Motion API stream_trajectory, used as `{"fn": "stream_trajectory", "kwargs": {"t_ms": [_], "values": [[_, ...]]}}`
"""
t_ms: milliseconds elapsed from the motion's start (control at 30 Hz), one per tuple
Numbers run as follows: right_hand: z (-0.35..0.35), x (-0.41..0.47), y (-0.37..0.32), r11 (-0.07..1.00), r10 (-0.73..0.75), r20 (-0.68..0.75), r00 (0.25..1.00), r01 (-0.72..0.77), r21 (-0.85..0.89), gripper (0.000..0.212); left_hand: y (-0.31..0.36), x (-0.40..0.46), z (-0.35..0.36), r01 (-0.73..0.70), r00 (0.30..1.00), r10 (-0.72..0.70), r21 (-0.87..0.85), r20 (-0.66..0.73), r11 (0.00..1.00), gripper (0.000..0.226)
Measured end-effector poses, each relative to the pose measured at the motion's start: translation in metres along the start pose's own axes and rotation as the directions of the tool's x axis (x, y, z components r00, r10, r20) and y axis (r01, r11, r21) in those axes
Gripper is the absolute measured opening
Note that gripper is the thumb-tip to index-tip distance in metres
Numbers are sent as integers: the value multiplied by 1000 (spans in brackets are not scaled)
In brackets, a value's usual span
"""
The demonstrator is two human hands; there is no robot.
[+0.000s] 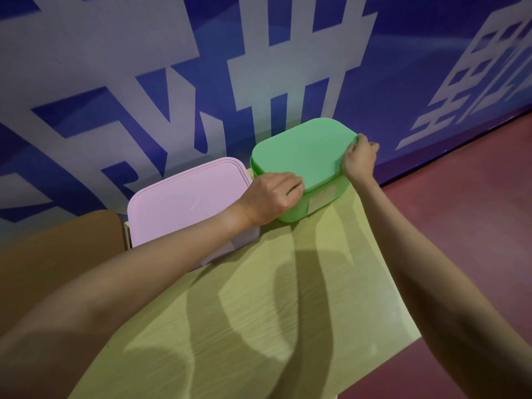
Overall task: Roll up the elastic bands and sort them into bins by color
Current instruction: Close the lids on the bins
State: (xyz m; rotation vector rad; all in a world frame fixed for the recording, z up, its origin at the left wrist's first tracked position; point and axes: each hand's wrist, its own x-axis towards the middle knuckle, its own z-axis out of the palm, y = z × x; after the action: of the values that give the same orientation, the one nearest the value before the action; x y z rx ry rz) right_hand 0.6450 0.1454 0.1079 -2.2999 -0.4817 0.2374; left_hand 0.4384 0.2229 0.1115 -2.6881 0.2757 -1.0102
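The person is working at the green bin, which is sitting at the far edge of the table, touching the wall. The left hand is curling its fingers over the near corner of the green lid, and the right hand is grasping the lid's far right edge. Left of the green bin, just beside it, the pink bin is resting with its lid on. No elastic bands are showing. The lid is looking like light, thin, slightly flexible plastic, smooth on top, so gripping opposite rims seems the surest hold; prying one corner alone could be bending it.
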Motion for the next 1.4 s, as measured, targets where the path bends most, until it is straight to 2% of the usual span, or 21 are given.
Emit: {"fn": "stream_trajectory", "kwargs": {"t_ms": [133, 267, 333, 433, 533, 633, 867, 933, 1000, 1100, 1233, 1300, 1400], "values": [[2, -1, -1, 1000, -7, -4, 1000, 7, -29, 33, -1, -1, 1, 21, 997, -20, -13, 70, 1000, 5], [4, -4, 2, 997, -38, -6, 999, 38, -66, 36, -5, -3, -2, 55, 980, -28, -137, 195, 989, 19], [5, -5, 3, 996, -42, 5, 999, 43, -80, 38, -10, -6, -8, 155, 941, -91, -177, 326, 972, 34], [4, -3, 3, 995, -45, 24, 999, 47, -90, 38, -21, -8, -15, 304, 842, -167, -195, 512, 933, 58], [3, -3, 3, 993, -42, 32, 999, 45, -107, 38, -32, -4, -22, 408, 749, -202, -199, 631, 891, 60], [2, -4, 2, 992, -38, 38, 999, 42, -117, 42, -37, -1, -27, 372, 731, -171, -175, 661, 912, 55], [4, -11, 7, 986, -51, 53, 997, 59, -154, 51, -37, -2, -29, 201, 766, -44, -174, 642, 964, 40], [5, -12, 8, 982, -61, 56, 997, 70, -174, 52, -36, -5, -28, 225, 774, -61, -184, 631, 957, 39], [6, -12, 8, 973, -81, 50, 995, 90, -214, 53, -36, -2, -29, 371, 770, -174, -209, 613, 905, 44], [7, -14, 5, 938, -168, 57, 984, 178, -298, 57, -41, 8, -29, 587, 637, -329, -161, 698, 793, 60], [12, -18, 5, 895, -235, 134, 963, 268, -357, 53, -48, 14, -22, 652, 475, -379, -28, 794, 758, 81], [14, -20, 6, 882, -234, 155, 960, 277, -380, 54, -49, 12, -17, 670, 429, -422, 32, 799, 742, 85], [17, -23, 8, 875, -232, 143, 962, 271, -401, 55, -48, 7, -11, 677, 416, -428, 41, 802, 735, 83]]}}
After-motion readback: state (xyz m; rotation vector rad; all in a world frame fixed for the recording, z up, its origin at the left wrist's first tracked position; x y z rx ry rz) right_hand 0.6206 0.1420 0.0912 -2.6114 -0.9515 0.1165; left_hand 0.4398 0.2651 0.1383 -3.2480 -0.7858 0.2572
